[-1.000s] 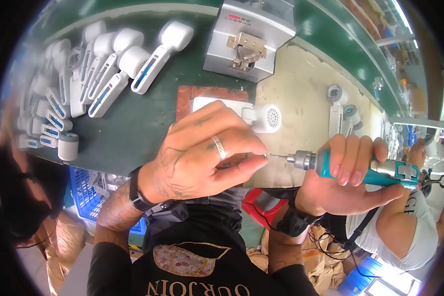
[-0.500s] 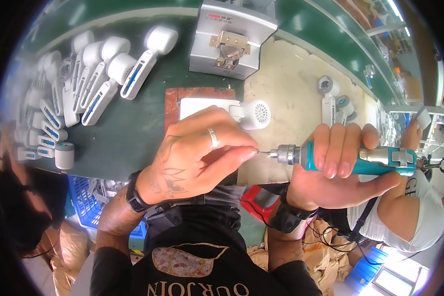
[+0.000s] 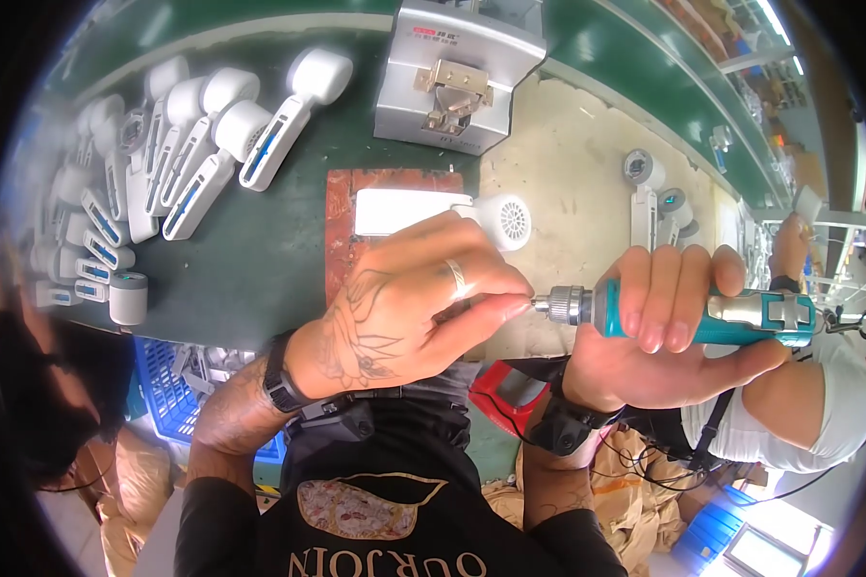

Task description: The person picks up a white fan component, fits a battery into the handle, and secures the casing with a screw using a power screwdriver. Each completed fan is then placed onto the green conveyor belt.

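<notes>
My right hand [image 3: 678, 317] is wrapped round a teal electric screwdriver [image 3: 741, 317], held level with its metal chuck [image 3: 563, 305] toward the left. Thumb and forefinger of my left hand [image 3: 414, 313] pinch the screwdriver bit just in front of the chuck. Those fingertips hide most of the bit, and I cannot tell whether a screw is on its end. Beyond my left hand, a white handheld fan [image 3: 505, 222] lies on a reddish-brown board [image 3: 340, 221], its round grilled head to the right. My left hand covers part of its near side.
A silver box-shaped machine [image 3: 443, 106] stands at the back. Many white fans [image 3: 197, 192] crowd the left of the green table; a few white fans [image 3: 645, 197] stand at right. A blue basket [image 3: 164, 394] sits below the table edge. Another person [image 3: 799, 404] is at right.
My left hand has moved right, its pinched fingertips sliding along the bit up to near the chuck. The right hand and screwdriver stay almost still. The view has shifted slightly.
</notes>
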`<state>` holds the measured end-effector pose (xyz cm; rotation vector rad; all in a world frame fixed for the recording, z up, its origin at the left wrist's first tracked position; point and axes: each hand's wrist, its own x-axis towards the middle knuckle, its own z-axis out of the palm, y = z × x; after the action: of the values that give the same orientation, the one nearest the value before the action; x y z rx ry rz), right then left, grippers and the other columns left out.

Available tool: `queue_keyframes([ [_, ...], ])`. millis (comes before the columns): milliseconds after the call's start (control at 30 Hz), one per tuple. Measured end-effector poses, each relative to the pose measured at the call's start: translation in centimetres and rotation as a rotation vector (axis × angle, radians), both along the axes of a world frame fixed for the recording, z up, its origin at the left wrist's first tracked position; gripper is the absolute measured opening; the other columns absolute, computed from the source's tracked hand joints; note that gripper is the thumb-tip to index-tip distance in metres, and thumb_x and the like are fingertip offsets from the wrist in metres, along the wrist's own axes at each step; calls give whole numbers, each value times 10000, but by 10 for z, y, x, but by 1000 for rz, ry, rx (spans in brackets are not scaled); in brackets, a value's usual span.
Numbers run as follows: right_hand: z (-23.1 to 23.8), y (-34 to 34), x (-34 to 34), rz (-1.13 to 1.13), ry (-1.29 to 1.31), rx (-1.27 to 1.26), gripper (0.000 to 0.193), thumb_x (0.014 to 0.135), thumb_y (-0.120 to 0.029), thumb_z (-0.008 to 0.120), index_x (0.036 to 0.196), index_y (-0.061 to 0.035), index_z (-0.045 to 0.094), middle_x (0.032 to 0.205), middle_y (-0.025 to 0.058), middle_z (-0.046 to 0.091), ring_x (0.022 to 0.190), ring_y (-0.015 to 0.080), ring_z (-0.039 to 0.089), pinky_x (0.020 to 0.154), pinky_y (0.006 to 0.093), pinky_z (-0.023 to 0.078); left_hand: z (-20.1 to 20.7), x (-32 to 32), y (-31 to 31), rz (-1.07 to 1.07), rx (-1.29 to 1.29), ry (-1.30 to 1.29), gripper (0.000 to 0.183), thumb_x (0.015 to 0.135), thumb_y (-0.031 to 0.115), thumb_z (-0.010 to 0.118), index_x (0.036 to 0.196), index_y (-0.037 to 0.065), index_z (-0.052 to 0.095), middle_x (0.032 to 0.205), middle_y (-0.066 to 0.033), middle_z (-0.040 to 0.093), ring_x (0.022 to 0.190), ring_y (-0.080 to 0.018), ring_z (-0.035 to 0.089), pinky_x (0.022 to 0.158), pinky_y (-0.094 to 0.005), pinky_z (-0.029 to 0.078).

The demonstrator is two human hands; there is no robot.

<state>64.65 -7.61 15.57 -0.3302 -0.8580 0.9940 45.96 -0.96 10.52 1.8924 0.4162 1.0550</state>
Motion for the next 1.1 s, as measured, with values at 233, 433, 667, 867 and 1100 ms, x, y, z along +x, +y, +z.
queue_keyframes([
  [233, 4, 2, 0, 41, -23, 32, 614, 959, -592, 557, 1117, 0, 530, 706, 27, 490, 589, 133, 438, 612, 279, 369, -1, 1, -1, 29, 45, 0, 241, 736, 26, 838, 957, 53, 745, 835, -64, 661, 729, -203, 622, 590, -306, 488],
  [433, 1, 2, -4, 70, -37, 18, 613, 948, -594, 577, 1131, -11, 524, 697, 23, 491, 584, 131, 444, 606, 280, 371, -6, 2, -4, 75, 83, -69, 231, 713, 3, 835, 922, 57, 752, 820, -47, 657, 712, -198, 615, 608, -313, 491],
  [667, -2, 0, -5, 50, -54, 0, 615, 942, -612, 573, 1108, -23, 511, 679, 22, 484, 590, 131, 451, 609, 280, 373, -13, 3, -8, 88, 99, -68, 269, 687, 16, 858, 933, 60, 760, 825, -48, 654, 716, -205, 616, 623, -317, 495],
  [867, 1, 12, -14, -189, -183, -54, 649, 965, -669, 484, 1070, -30, 523, 642, 17, 465, 569, 119, 436, 570, 290, 365, -11, -13, 6, 170, 212, 75, 291, 714, 99, 845, 978, 63, 728, 899, -69, 647, 806, -256, 614, 711, -371, 506],
  [1100, -11, 84, -20, -422, -396, -229, 748, 972, -704, 411, 1098, 14, 581, 649, 40, 485, 591, 156, 443, 588, 319, 379, -34, -25, 63, 59, 403, 452, 375, 850, 237, 746, 1183, 84, 662, 1058, -69, 649, 957, -302, 591, 849, -418, 484],
])
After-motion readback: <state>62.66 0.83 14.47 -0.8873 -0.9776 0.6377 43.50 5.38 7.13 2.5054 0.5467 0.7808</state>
